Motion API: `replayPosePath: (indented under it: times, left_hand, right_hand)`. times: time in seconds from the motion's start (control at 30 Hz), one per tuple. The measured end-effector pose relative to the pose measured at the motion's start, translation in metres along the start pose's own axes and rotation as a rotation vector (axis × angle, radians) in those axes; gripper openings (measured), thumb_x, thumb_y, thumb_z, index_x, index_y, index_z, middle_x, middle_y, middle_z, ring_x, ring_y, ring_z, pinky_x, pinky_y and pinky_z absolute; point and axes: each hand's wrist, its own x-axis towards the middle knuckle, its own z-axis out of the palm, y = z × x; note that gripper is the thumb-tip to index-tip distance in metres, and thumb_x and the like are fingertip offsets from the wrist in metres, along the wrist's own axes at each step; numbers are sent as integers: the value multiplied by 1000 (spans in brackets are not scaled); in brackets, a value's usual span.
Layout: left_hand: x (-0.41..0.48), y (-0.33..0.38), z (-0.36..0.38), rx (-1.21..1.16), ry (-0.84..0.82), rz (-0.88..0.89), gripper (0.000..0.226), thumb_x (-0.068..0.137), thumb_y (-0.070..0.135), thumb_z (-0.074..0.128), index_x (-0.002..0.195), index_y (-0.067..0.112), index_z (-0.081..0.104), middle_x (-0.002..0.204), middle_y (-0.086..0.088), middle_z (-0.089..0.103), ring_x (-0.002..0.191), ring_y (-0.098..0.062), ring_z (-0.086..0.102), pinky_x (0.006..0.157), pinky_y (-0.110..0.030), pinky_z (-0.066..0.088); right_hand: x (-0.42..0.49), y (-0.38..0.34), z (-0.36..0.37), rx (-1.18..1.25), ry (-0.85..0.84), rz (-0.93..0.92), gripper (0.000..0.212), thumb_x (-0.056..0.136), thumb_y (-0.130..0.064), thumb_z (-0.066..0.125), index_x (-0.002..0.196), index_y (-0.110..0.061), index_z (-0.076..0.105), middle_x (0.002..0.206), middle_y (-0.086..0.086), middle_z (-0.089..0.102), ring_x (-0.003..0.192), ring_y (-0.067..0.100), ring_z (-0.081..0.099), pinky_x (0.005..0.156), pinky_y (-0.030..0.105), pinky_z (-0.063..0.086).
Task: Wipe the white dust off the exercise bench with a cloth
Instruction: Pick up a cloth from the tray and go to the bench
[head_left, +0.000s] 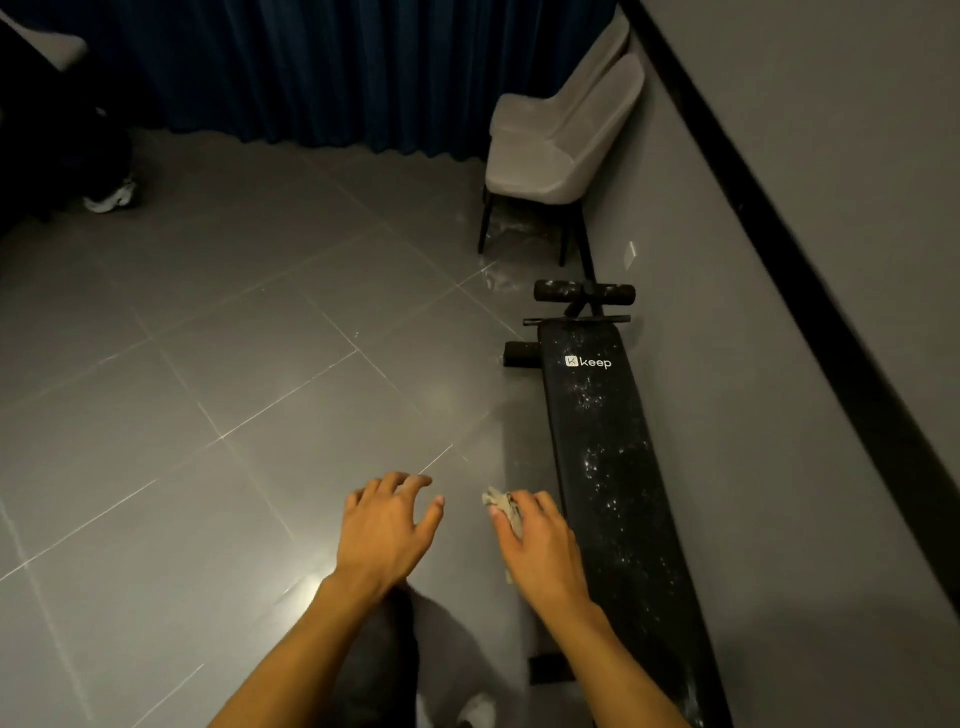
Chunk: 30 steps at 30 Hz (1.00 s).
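Most of what you faced was grey tiled floor (234, 364), with a grey wall (779, 260) on your right and the long black exercise bench (608, 467) lying along its foot, its padded rollers at the far end. Your 2 hands were out over the floor just left of the bench, and neither appeared to touch it. Your left hand (387, 525) was empty, fingers spread and loosely bent. Your right hand (537, 540) had its fingers curled round a crumpled pale cloth (501, 501), a tuft poking out past the thumb. White dust (597, 457) speckled the pad from the logo down to the near end. The step in hand looked to be bringing the cloth onto the pad, and the dust suggested the wiping was mostly left to do. To do it well, you would have wanted to flatten the wad under your palm, start at 1 end, and draw long overlapping strokes 1 way, so the powder gathered in the cloth rather than scattering onto the tiles.
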Motion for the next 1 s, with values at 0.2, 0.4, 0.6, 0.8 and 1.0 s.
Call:
replayPosePath:
  times: [0.2,0.4,0.6,0.8,1.0]
  left_hand:
    - [155,0,-1,106,-105,265,67,93,66,23,129,32,68,133,1,67,121,-26,62,105,-48,43]
    - [272,25,-21,191,-218,478,65,94,65,24,131,33,67,137,-1,64,124,-26,61,108,-48,42]
    - [372,66,-11,223,-380,589,68,92,69,21,142,37,54,151,1,50,140,-25,44,117,-45,27]
    - [500,114,11,288,-443,658,55,99,67,33,145,41,50,155,5,46,143,-21,40,121,-44,20]
    - [625,152,24,386,-458,676,57,99,63,33,148,37,47,153,1,47,141,-23,43,119,-46,25]
  right_hand:
    - [113,-9,-14,-182,-64,92,40,102,-53,42,128,-26,55,122,-1,52,92,18,64,76,31,54]
    - [204,-9,-52,-185,-32,302,39,102,-53,42,127,-27,55,124,-1,50,85,13,59,72,28,51]
    - [279,-3,-56,-50,58,424,35,100,-52,47,121,-26,58,119,-2,51,84,12,60,70,23,41]
    - [383,44,-68,43,49,516,39,99,-53,49,128,-28,54,125,-3,47,98,14,62,87,31,53]
    - [483,86,-79,146,20,589,40,98,-51,53,132,-30,52,133,-3,46,106,11,59,94,27,52]
